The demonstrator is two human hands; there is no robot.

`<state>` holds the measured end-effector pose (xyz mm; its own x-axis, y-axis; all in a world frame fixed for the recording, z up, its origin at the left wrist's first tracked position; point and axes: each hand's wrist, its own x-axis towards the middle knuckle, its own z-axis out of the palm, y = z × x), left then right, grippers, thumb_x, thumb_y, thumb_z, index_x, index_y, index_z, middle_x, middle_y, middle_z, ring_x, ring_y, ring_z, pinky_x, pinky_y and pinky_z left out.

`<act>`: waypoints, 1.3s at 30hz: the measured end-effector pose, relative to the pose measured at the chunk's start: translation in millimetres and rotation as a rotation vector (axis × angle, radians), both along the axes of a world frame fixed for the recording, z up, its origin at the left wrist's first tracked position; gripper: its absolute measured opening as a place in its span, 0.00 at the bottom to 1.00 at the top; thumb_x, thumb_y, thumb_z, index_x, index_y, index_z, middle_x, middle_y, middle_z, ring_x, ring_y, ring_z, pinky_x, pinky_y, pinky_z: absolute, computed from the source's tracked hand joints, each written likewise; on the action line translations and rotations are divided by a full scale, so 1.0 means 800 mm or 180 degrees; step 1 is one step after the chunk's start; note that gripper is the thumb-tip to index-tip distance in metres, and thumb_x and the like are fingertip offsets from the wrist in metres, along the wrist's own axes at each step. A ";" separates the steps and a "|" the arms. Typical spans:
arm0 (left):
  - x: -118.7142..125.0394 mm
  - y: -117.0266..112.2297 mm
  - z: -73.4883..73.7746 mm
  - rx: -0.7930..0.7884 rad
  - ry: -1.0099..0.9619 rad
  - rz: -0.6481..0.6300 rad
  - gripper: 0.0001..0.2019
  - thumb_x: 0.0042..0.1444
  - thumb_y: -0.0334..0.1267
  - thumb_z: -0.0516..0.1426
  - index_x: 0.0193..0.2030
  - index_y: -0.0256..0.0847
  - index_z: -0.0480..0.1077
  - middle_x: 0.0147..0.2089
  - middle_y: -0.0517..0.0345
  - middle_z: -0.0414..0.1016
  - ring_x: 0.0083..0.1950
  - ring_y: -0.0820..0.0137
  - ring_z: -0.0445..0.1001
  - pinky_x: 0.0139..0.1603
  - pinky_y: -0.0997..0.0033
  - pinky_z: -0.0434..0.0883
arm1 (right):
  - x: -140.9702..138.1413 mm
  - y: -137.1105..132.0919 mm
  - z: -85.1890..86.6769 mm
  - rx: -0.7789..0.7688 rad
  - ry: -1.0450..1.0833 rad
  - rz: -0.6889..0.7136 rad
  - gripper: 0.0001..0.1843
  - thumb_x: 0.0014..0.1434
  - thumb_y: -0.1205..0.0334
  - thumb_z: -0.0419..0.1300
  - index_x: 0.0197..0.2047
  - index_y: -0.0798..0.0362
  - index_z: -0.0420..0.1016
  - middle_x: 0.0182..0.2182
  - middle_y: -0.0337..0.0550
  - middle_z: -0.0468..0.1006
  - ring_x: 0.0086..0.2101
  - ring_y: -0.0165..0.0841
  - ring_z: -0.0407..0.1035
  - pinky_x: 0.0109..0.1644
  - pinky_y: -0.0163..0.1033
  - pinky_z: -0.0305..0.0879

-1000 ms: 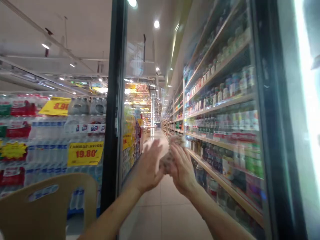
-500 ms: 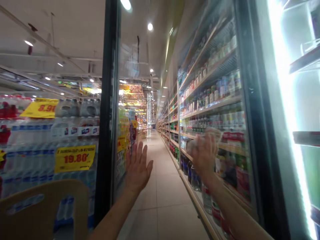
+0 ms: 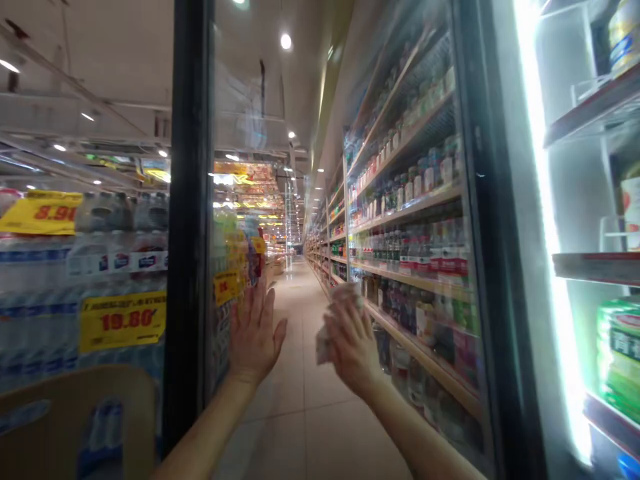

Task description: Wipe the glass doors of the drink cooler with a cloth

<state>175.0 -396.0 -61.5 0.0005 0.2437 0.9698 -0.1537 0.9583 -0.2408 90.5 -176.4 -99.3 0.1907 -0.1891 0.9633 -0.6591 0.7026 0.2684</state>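
Observation:
I face an open glass fridge door (image 3: 260, 120) with a black frame (image 3: 186, 253). My left hand (image 3: 254, 333) is spread flat against the glass near the frame, fingers up. My right hand (image 3: 354, 345) presses a crumpled pale cloth (image 3: 342, 298) to the glass in the door's middle, fingers curled round it. The cloth and that hand are blurred by motion. Through the glass I see a long aisle (image 3: 300, 373) and shelves of bottles (image 3: 415, 200).
To the right the lit fridge interior (image 3: 590, 267) holds cans and green packs on shelves. Stacked water bottles with yellow price signs (image 3: 123, 321) stand at the left. A tan plastic chair back (image 3: 75, 427) sits at the lower left.
My right hand with the cloth swung right across the glass, then came back left and lower to the middle. The left hand slid left toward the frame and stays flat.

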 end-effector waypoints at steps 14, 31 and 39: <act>0.000 0.012 -0.040 -0.0400 -0.0095 0.0138 0.35 0.57 0.39 0.53 0.68 0.38 0.41 0.66 0.46 0.53 0.70 0.65 0.40 0.69 0.55 0.41 | 0.003 0.008 -0.063 0.0453 -0.0003 0.0090 0.30 0.55 0.71 0.49 0.62 0.47 0.58 0.58 0.42 0.66 0.63 0.39 0.49 0.65 0.54 0.42; -0.007 0.014 -0.041 -0.0366 -0.0029 0.0165 0.34 0.57 0.40 0.52 0.67 0.35 0.44 0.64 0.41 0.58 0.70 0.62 0.41 0.68 0.51 0.44 | -0.040 0.102 -0.103 -0.1164 -0.0528 -0.0760 0.34 0.59 0.66 0.46 0.68 0.51 0.43 0.62 0.52 0.57 0.63 0.47 0.47 0.61 0.62 0.46; -0.006 0.013 -0.042 -0.0379 -0.0035 0.0084 0.33 0.57 0.40 0.52 0.67 0.35 0.45 0.64 0.41 0.58 0.70 0.62 0.42 0.68 0.52 0.44 | -0.020 0.068 -0.129 0.0678 -0.0103 -0.0320 0.35 0.55 0.68 0.49 0.66 0.50 0.49 0.56 0.46 0.68 0.60 0.42 0.53 0.64 0.56 0.44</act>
